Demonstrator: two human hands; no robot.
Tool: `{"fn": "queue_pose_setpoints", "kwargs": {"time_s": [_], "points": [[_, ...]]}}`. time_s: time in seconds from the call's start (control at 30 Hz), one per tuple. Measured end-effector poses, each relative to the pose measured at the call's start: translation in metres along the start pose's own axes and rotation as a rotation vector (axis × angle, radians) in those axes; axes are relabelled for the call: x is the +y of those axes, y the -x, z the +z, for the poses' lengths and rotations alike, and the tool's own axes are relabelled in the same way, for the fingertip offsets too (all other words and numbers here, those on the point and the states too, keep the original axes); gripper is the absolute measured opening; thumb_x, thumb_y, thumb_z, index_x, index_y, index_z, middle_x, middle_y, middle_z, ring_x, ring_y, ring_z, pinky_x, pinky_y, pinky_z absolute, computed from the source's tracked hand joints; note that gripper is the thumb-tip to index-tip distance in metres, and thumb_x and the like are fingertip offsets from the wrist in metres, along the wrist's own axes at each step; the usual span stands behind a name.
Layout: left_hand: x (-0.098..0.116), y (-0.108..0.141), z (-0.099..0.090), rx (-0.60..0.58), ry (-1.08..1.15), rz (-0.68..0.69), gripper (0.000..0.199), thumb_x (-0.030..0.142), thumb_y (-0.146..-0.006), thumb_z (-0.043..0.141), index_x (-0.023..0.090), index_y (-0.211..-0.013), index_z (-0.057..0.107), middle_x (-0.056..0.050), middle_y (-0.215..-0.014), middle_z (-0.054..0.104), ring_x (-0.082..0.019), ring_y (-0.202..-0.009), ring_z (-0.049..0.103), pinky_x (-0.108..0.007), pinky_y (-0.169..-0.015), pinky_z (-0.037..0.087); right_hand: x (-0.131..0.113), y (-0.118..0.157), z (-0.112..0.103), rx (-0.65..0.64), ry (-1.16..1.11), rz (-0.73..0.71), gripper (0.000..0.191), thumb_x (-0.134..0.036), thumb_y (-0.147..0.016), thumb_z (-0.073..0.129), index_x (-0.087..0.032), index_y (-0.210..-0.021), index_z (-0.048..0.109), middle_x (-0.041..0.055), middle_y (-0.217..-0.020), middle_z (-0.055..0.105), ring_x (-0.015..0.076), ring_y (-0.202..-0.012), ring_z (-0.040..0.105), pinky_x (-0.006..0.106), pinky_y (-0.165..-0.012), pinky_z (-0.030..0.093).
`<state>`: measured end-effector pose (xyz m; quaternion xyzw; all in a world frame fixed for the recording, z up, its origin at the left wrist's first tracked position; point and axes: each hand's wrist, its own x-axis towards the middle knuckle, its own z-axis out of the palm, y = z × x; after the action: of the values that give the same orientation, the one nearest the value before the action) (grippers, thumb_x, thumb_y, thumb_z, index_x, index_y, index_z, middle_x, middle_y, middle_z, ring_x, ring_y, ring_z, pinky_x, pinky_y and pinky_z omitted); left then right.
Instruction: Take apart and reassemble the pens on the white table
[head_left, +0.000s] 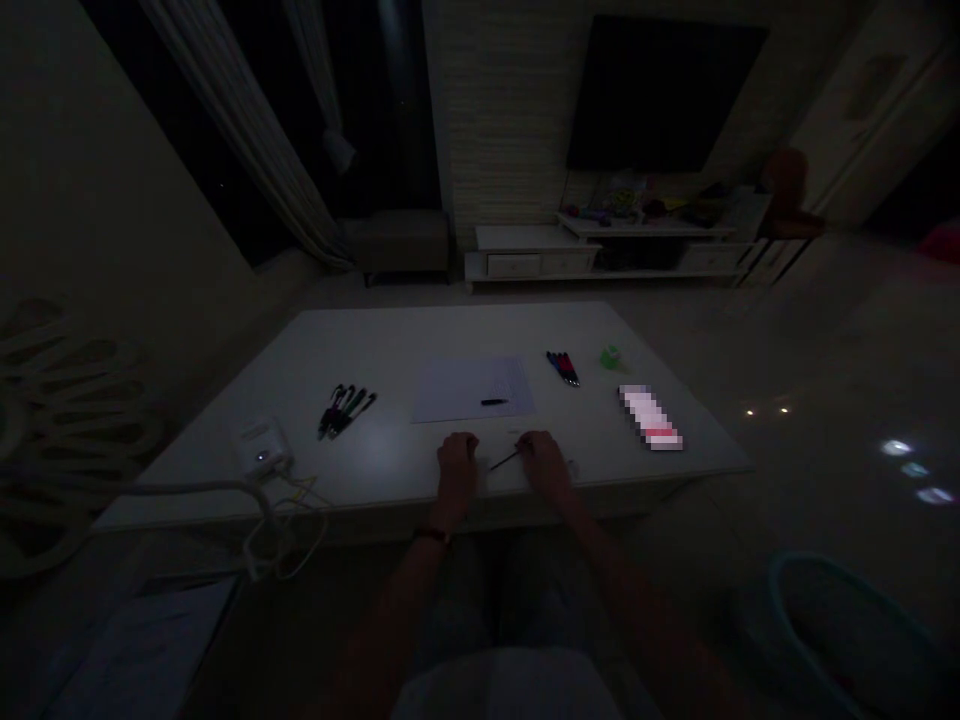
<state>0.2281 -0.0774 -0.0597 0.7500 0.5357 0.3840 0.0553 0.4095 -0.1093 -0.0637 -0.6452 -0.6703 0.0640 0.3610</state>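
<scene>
My right hand (541, 462) is closed near the table's front edge, its fingertips pinching a thin dark stick (505, 461) that looks like a pen refill. The stick points down and left, toward my left hand. My left hand (457, 464) is also closed, with its fingertips drawn together; a small dark spot shows there, too dim to name. Just beyond both hands lies a sheet of paper (454, 388) with a block of marks on its right part. A short black pen part (493, 402) rests on that sheet. Something small and pale (572, 468) is beside my right wrist.
On the white table (375, 340), a bunch of pens (346, 410) lies left and several blue, red and black pens (563, 368) lie right. A green object (610, 357) and a lit phone (649, 417) are farther right. A white box (262, 447) with cables stands left.
</scene>
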Motion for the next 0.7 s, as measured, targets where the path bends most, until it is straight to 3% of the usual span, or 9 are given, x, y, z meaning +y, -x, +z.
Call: {"fn": "queue_pose_setpoints", "kwargs": {"time_s": [0.13,0.4,0.7], "points": [[0.0031,0.0009,-0.0006,-0.009,-0.064,0.009,0.013,0.022,-0.09,0.041,0.019,-0.087,0.054,-0.006,-0.087,0.058,-0.02,-0.084,0.052,-0.033,-0.075,0.037,-0.0033,-0.0018,-0.0053,-0.105,0.079,-0.09,0.012,-0.03,-0.083,0.056,-0.02,-0.083,0.063,0.0067,-0.091,0.06,0.02,-0.092,0.05,0.032,-0.081,0.037],[0.0087,0.0029,-0.0013,-0.032,-0.127,0.03,0.015,0.024,-0.091,0.04,0.018,-0.09,0.053,-0.007,-0.087,0.058,-0.02,-0.085,0.051,-0.033,-0.075,0.036,-0.0062,-0.0063,-0.0045,-0.179,0.201,-0.037,0.017,-0.032,-0.086,0.053,-0.019,-0.088,0.063,0.0081,-0.097,0.058,0.0206,-0.097,0.047,0.033,-0.083,0.034],[0.0087,0.0044,-0.001,-0.124,-0.132,0.088,0.015,0.02,-0.089,0.042,0.018,-0.096,0.055,-0.007,-0.089,0.058,-0.02,-0.086,0.051,-0.033,-0.075,0.037,-0.0018,-0.0053,-0.0016,-0.074,0.149,0.03,0.014,-0.023,-0.088,0.046,-0.018,-0.087,0.059,0.0086,-0.091,0.06,0.0225,-0.094,0.047,0.034,-0.081,0.033]]}}
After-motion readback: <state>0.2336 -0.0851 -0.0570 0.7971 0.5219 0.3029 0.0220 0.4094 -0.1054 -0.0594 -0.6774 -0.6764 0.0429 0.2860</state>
